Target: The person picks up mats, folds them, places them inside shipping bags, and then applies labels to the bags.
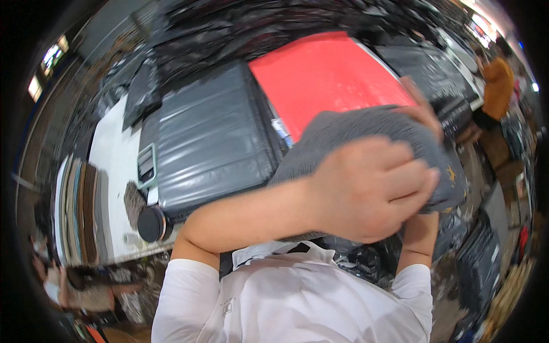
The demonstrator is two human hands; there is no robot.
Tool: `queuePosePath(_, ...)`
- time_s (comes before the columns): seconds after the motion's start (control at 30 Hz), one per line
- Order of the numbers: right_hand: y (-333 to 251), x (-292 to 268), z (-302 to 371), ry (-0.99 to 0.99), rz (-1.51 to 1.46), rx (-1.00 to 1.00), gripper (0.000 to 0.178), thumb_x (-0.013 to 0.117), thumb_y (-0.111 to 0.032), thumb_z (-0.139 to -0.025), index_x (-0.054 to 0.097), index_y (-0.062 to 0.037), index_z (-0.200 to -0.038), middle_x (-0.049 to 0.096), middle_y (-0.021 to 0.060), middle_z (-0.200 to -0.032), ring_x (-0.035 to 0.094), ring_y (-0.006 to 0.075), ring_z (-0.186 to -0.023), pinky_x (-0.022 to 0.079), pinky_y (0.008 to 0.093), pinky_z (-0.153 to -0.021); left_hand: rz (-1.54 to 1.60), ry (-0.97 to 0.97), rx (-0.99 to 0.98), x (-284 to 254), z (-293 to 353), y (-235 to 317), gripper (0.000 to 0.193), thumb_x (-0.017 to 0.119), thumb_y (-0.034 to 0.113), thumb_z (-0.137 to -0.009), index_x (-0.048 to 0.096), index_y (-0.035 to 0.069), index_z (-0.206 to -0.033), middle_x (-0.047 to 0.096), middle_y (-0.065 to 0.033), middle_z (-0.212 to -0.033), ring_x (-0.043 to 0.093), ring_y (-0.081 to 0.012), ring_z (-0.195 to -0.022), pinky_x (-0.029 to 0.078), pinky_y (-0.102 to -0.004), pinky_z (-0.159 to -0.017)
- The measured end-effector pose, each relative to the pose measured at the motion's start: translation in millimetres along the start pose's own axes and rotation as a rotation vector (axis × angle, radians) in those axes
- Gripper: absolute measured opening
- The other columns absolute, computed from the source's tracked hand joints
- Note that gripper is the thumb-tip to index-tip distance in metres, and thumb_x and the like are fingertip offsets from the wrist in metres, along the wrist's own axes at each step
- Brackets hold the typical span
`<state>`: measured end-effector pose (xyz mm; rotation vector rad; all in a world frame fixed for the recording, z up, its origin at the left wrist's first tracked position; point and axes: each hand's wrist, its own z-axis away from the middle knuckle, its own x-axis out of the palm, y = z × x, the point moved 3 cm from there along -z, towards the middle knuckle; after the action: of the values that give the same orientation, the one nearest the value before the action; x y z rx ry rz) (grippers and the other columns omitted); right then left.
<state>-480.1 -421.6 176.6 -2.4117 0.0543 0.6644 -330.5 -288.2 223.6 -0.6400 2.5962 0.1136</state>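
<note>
A grey folded cloth [337, 134] is held up in front of me, over the near right part of the table. My left hand [374, 191] is in front of it, its fingers curled closed and slightly blurred; what they hold, if anything, is hidden. At the cloth's far right side, my right hand [423, 111] grips the edge, with its fingers partly hidden behind the fabric. Beyond the cloth lies a flat red plastic bag [334, 74]. To its left is a stack of dark grey plastic bags [214, 131].
A phone in a mint case [147, 166] and a round black-topped object [152, 223] lie on the white table [111, 148]. Folded fabrics [83, 211] stand at its left end. Black plastic bags [229, 34] are piled behind. Another person [497, 86] is at far right.
</note>
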Motion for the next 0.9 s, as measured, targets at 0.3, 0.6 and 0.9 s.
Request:
queuePosePath(0.3, -35, 138, 44, -0.142, 0.794, 0.032, 0.041, 0.075, -0.012, -0.05, 0.056, -0.0074, -0.086, 0.059, 0.0088, -0.085, 0.059, 0.0278, -0.079, 0.047, 0.0363, -0.066, -0.616, -0.774, -0.826, -151, 194, -85, 0.06, 0.062, 0.016, -0.074, 0.037, 0.013, -0.128, 0.052, -0.0135, -0.106, 0.053, -0.0282, -0.099, 0.048, -0.0374, -0.079)
queuePosePath(0.6, -9, 196, 60, 0.061, 0.488, 0.261, 0.05, 0.068, -0.008, -0.059, 0.06, -0.0083, -0.109, 0.056, 0.013, -0.083, 0.057, 0.0308, -0.08, 0.046, 0.0364, -0.068, -0.703, -1.1, -0.907, -205, 400, -33, 0.008, 0.058, 0.007, -0.071, 0.061, 0.007, -0.078, 0.059, -0.0069, -0.083, 0.059, -0.0247, -0.074, 0.048, -0.0377, -0.063)
queuePosePath(0.9, -176, 305, 186, -0.655, 0.255, -0.122, 0.078, 0.068, -0.007, -0.049, 0.051, -0.0243, -0.123, 0.045, 0.0017, -0.076, 0.05, 0.0202, -0.073, 0.046, 0.0317, -0.054, -0.1, 0.201, -1.245, -227, 344, -117, 0.009, 0.055, -0.002, -0.079, 0.051, 0.004, -0.083, 0.055, -0.0056, -0.077, 0.052, -0.0123, -0.068, 0.043, -0.0233, -0.063)
